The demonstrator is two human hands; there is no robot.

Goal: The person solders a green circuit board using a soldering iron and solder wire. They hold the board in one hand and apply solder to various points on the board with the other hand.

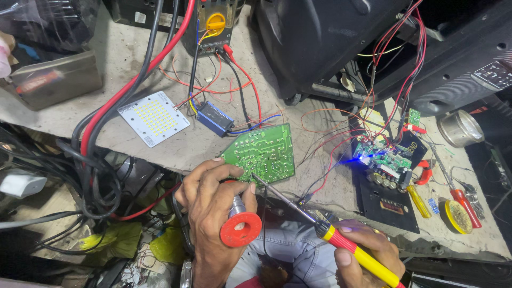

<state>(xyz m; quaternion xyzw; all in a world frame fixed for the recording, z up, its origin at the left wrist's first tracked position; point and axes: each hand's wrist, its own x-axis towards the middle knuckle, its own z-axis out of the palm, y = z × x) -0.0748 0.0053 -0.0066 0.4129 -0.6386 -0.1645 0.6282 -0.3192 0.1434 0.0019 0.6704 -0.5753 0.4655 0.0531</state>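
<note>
My left hand [210, 205] grips a red solder spool [240, 228] and pinches the near edge of a green circuit board [262, 152], solder side up, at the bench edge. My right hand [368, 250] holds a soldering iron with a red and yellow handle [354, 252]. Its metal tip [256, 177] touches the board's lower edge beside my left thumb.
A white LED panel [153, 118], a small blue module [214, 118] and a yellow multimeter [213, 24] lie farther back. A wired board with a blue light [380, 160] sits right, under a black speaker housing [330, 42]. Screwdrivers [464, 200], a metal tin [460, 128] and tangled cables [96, 160] surround.
</note>
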